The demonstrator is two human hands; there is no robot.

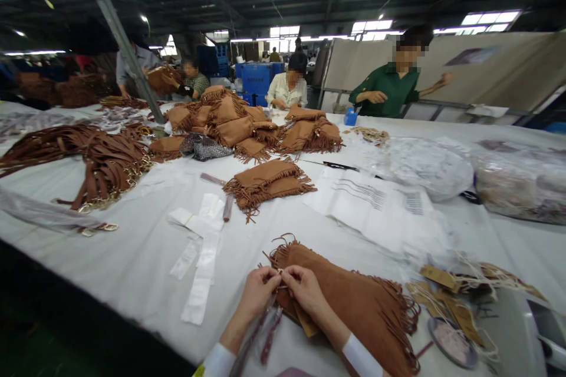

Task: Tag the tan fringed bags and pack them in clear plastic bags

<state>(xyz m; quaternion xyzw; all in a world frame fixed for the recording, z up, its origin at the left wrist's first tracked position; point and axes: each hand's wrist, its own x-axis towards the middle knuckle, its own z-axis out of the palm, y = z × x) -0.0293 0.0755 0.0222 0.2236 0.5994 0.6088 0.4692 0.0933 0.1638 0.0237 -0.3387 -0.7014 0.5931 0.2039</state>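
A brown fringed suede bag (349, 288) lies on the table in front of me. Over its left end, my left hand (257, 290) and my right hand (305, 287) meet, thumbs and forefingers pinched together. Something small and pale shows between the fingertips, too small to name. Beneath my right wrist a tan card tag (306, 323) sticks out. A brown strap in clear plastic (270, 336) hangs below my left hand at the bag's edge.
Tan tags with white strings (460, 306) and a small round dish (453, 341) sit at right. Farther off are another fringed bag (269, 179), a bag pile (230, 118), brown straps (97, 159), white paper strips (206, 259) and printed plastic (375, 206). Several people work across the table.
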